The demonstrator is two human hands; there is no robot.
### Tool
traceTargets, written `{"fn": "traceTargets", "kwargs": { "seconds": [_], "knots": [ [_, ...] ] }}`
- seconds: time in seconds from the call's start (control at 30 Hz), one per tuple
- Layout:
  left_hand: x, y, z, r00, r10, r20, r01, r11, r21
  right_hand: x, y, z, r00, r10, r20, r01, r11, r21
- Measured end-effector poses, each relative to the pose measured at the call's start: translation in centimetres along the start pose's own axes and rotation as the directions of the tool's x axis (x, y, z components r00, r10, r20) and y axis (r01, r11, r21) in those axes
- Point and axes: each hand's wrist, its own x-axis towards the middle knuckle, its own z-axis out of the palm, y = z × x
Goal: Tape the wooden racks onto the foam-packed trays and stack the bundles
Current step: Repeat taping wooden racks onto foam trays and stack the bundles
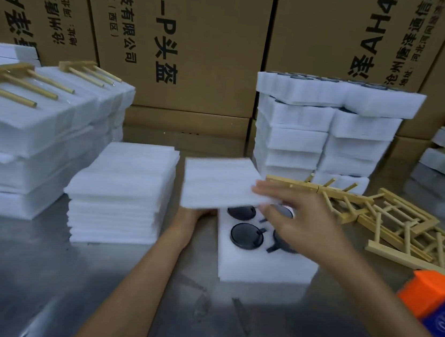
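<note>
Step in hand, by my read: capping the open foam tray (265, 266) w/ a foam sheet (218, 183), before any rack or tape goes on. Tray sits on the steel table (33, 285) at centre, dark round items (246, 235) in its cut-outs still showing at the near side. Left hand (196, 215) is mostly hidden under the sheet's near-left corner; looks to be holding it up, but can't tell how the fingers lie. Right hand (293, 219) is blurred, fingers spread and relaxed, resting at the sheet's right edge, gripping nothing.

Spare sheets (120, 192) stack at 9 o'clock of the tray. Loose wooden racks (391, 225) pile at 3 o'clock, just beside it. Done bundles w/ racks on top (26, 116) stand at 10 o'clock; uncapped trays (324, 130) stacked at 12–1 o'clock. Orange tape dispenser (432, 300) at 4 o'clock.

Next move calls for squaring sheet edges to tray, pressing flat, then reaching right for a rack.
</note>
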Motion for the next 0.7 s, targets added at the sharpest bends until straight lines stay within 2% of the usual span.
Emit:
{"fn": "traceTargets", "kwargs": {
  "seconds": [0.1,0.17,0.23,0.27,0.33,0.4,0.47,0.53,0.6,0.7],
  "knots": [
    [-0.3,0.6,0.3,0.997,-0.077,-0.005,0.076,0.993,-0.095,-2.7,2.7,-3.1,0.976,0.167,0.138,-0.143,0.975,-0.172],
    [-0.7,0.6,0.9,0.999,-0.043,0.015,0.043,0.999,0.009,-3.5,3.4,-4.4,0.948,0.237,0.215,-0.198,0.962,-0.186],
    [-1.2,0.3,1.1,0.999,-0.008,0.046,0.003,0.994,0.114,-3.3,3.4,-5.1,0.927,0.281,0.247,-0.259,0.959,-0.118],
    [-1.2,0.1,1.2,0.998,-0.006,0.057,-0.003,0.988,0.152,-2.8,3.5,-5.3,0.929,0.31,0.205,-0.305,0.951,-0.056],
    [-0.8,0.3,1.3,0.999,-0.022,0.045,0.014,0.986,0.168,-0.8,4.4,-5.2,0.917,0.399,-0.008,-0.397,0.915,0.077],
    [-0.5,0.9,1.7,0.999,-0.045,-0.029,0.049,0.987,0.153,2.0,6.5,-4.7,0.822,0.537,-0.187,-0.522,0.843,0.128],
    [-0.4,0.9,2.1,0.99,-0.042,-0.134,0.066,0.981,0.18,4.4,8.8,-3.7,0.714,0.673,-0.194,-0.653,0.739,0.165],
    [-0.5,0.5,2.1,0.984,0.008,-0.177,0.031,0.976,0.215,5.9,11.2,-2.3,0.609,0.781,-0.14,-0.743,0.624,0.243],
    [-0.5,0.3,1.9,0.994,0.014,-0.113,0.013,0.971,0.238,6.8,13.2,-0.9,0.569,0.807,-0.158,-0.757,0.589,0.284],
    [-0.6,0.3,1.4,0.999,-0.027,-0.019,0.031,0.974,0.227,7.5,14.3,0.1,0.55,0.781,-0.297,-0.737,0.621,0.266]
  ]
}}
